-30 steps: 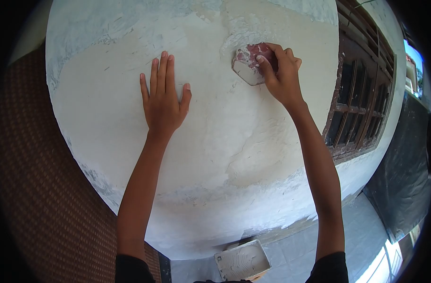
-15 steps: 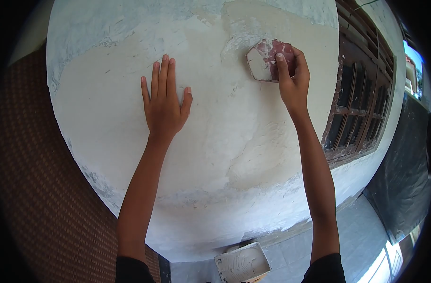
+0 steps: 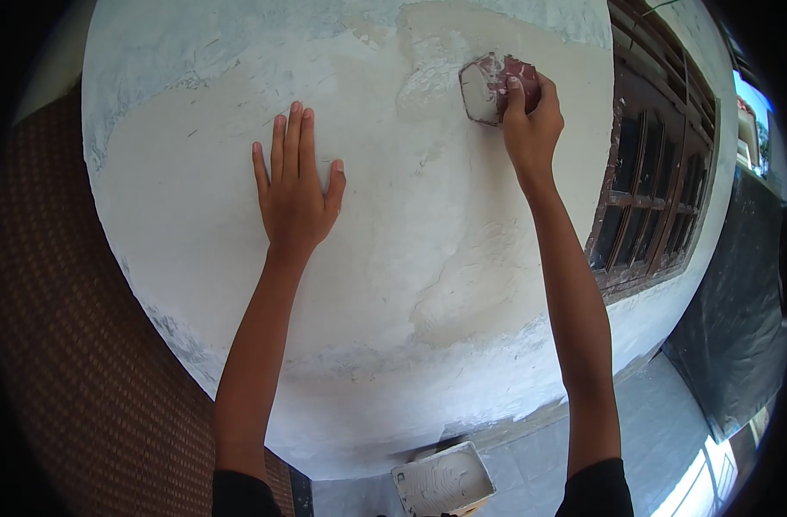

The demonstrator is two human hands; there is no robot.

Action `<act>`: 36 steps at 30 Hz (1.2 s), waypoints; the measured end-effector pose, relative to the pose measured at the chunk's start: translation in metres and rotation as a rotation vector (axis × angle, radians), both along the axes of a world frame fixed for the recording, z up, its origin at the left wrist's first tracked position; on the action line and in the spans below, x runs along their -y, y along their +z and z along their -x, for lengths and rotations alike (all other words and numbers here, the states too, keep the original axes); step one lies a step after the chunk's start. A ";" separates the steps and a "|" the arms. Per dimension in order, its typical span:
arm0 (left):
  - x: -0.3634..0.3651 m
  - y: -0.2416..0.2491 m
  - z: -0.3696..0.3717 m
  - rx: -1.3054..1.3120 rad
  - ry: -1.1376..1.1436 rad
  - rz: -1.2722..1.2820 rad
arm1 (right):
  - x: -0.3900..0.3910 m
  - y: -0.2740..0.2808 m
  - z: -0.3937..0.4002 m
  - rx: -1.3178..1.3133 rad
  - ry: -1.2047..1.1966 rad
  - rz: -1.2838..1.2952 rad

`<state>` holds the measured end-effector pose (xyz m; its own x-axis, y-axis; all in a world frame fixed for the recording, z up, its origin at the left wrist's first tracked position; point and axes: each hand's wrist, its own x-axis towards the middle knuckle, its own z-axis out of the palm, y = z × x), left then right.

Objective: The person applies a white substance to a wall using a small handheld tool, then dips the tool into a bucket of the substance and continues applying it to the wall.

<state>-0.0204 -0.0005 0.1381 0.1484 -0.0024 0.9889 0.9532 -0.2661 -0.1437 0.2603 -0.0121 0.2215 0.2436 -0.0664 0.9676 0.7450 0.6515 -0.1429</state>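
A wall [image 3: 368, 267] coated with patchy whitish filler spreads out in front of me. My left hand [image 3: 297, 198] lies flat against it, fingers stretched upward and thumb apart, holding nothing. Higher and to the right, my right hand [image 3: 531, 125] grips a reddish-brown flat putty spreader [image 3: 488, 86] between thumb and fingers. White putty smears the spreader's left part and streaks its face. It is held at the wall, beside a rougher, lighter patch of filler [image 3: 424, 86]. Some of the right fingers are hidden behind the spreader.
A brown-framed window [image 3: 648, 198] with dark panes is set in the wall at right. Below, a tray [image 3: 484, 468] of white putty stands by the grey tiled floor [image 3: 540, 470]. A brown woven screen [image 3: 57, 302] is at left, a dark sheet [image 3: 730, 293] at far right.
My right hand has moved the spreader slightly up along the wall. My left hand stays flat at nearly the same place, while the view shifts a little.
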 end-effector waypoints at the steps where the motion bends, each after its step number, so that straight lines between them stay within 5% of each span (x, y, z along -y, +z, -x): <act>1: 0.000 0.000 0.000 0.004 0.009 0.003 | 0.003 0.009 -0.002 -0.316 0.252 0.040; 2: 0.000 0.001 0.001 0.006 0.011 0.000 | 0.006 0.013 -0.002 -0.407 0.489 0.007; 5: -0.001 0.000 0.001 0.004 0.015 -0.002 | -0.009 0.005 0.007 -0.106 0.442 -0.026; 7: 0.000 0.001 0.001 0.002 -0.001 -0.003 | -0.009 -0.004 0.013 0.175 -0.064 -0.016; 11: 0.000 0.000 0.001 0.003 0.003 -0.003 | -0.008 0.020 -0.009 -0.386 0.362 0.014; 15: 0.000 0.001 0.000 0.005 0.017 -0.006 | -0.002 0.008 0.013 -0.103 0.398 -0.083; 17: 0.000 0.001 0.001 0.002 0.012 -0.001 | -0.007 0.000 0.016 0.092 0.030 0.011; 21: 0.000 0.000 0.000 0.005 0.018 0.010 | -0.004 0.021 -0.002 -0.420 0.333 -0.028; 23: 0.000 0.001 0.001 0.009 0.027 0.004 | -0.001 0.021 0.009 -0.368 0.538 -0.111; 27: 0.001 0.001 0.000 0.002 0.009 0.006 | -0.007 0.003 0.034 0.125 0.191 0.050; 31: 0.001 0.001 0.000 0.004 0.015 0.011 | -0.008 0.030 0.012 -0.363 0.160 -0.033; 33: 0.000 0.000 0.000 0.007 0.018 0.011 | -0.004 0.024 0.014 -0.437 0.399 -0.033; 35: 0.000 0.000 0.000 0.008 0.014 0.008 | -0.007 0.014 0.021 -0.133 0.468 -0.063; 36: 0.000 -0.001 0.000 0.010 0.016 0.013 | -0.006 0.006 0.025 0.024 0.302 -0.014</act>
<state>-0.0208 -0.0008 0.1375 0.1379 0.0124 0.9904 0.9588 -0.2525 -0.1304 0.2356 -0.0064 0.2272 0.2316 -0.0079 0.9728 0.5199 0.8462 -0.1168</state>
